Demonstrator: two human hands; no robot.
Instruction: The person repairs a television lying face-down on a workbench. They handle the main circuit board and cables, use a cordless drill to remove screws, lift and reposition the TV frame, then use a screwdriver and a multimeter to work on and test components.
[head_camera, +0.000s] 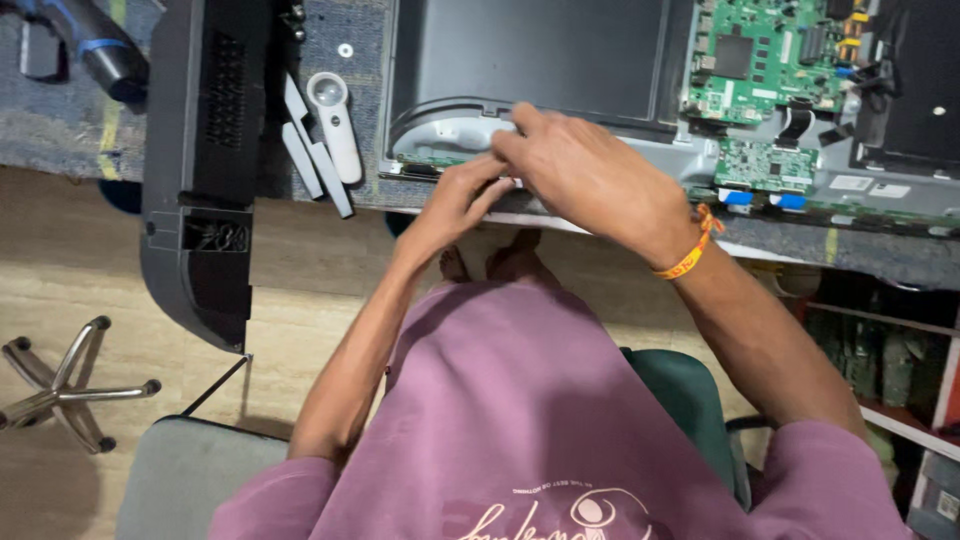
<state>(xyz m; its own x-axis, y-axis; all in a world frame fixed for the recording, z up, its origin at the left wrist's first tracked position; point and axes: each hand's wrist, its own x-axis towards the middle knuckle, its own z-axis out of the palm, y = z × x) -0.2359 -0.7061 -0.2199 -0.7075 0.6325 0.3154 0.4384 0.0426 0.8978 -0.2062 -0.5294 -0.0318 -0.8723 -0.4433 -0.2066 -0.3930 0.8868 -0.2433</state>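
Observation:
An opened flat television (540, 60) lies back-up on a carpeted bench, its dark rear plate and grey metal frame (440, 125) showing. My left hand (452, 203) pinches the frame's near edge, fingertips closed together. Just right of it, and touching it, my right hand (590, 178) bends over the same edge with its fingers curled down; whatever is under them is hidden. An orange thread band (690, 255) circles my right wrist.
A black plastic back cover (200, 150) overhangs the bench at left. Beside it lie a white magnifier (335, 115) and white pry tools (312, 160). Green circuit boards (765, 60) sit at right. A chair base (60, 385) stands on the floor; shelves (890, 350) are lower right.

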